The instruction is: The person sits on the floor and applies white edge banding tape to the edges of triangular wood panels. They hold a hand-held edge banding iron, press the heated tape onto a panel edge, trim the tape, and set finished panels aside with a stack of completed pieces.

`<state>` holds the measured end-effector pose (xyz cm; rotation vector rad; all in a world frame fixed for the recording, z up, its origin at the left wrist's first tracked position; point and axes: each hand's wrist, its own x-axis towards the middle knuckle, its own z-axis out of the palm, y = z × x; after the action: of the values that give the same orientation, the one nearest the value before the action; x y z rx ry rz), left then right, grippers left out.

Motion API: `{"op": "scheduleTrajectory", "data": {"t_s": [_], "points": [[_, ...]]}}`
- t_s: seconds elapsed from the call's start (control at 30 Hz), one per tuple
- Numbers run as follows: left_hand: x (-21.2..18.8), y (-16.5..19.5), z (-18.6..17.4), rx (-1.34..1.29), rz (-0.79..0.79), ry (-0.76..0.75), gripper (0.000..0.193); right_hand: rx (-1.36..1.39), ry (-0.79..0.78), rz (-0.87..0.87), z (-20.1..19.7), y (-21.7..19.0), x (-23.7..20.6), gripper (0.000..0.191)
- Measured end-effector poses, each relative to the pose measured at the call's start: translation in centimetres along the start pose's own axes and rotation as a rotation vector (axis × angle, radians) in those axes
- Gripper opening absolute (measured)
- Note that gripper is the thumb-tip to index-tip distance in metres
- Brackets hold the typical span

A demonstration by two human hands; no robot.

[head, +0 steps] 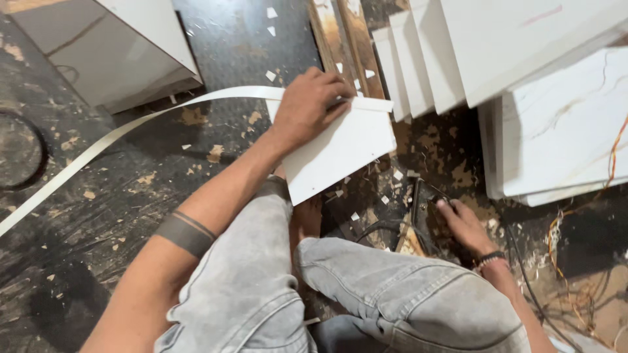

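My left hand (306,104) presses flat on the top edge of a small white board (340,153) that stands tilted on the floor against my knee. A long white edge-banding strip (131,127) runs from under that hand along the board's top edge and curves away to the lower left. My right hand (461,223) rests low on the floor, fingers on a dark tool (422,209) beside the board; whether it grips the tool is unclear. My grey-jeaned legs (366,287) fill the bottom of the view.
Several white panels (418,59) lean in a row at the top right, with larger marbled white boards (562,131) beside them. A white cabinet piece (111,46) stands top left. Wooden slats (347,39), offcut chips and tangled wires (562,261) litter the dark floor.
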<state>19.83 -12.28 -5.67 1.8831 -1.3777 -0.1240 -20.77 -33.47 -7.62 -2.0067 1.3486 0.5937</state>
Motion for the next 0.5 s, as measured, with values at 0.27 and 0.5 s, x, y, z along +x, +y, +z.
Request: {"op": "scheduleTrajectory", "data": {"t_s": [0.27, 0.5], "points": [[-0.2, 0.3, -0.2, 0.026, -0.007, -0.016, 0.016, 0.288, 0.021, -0.379, -6.9, -11.2, -6.7, 0.035], [-0.2, 0.1, -0.6, 0.013, 0.004, -0.007, 0.015, 0.180, 0.186, -0.464, -8.5, -24.7, -7.0, 0.035]]}}
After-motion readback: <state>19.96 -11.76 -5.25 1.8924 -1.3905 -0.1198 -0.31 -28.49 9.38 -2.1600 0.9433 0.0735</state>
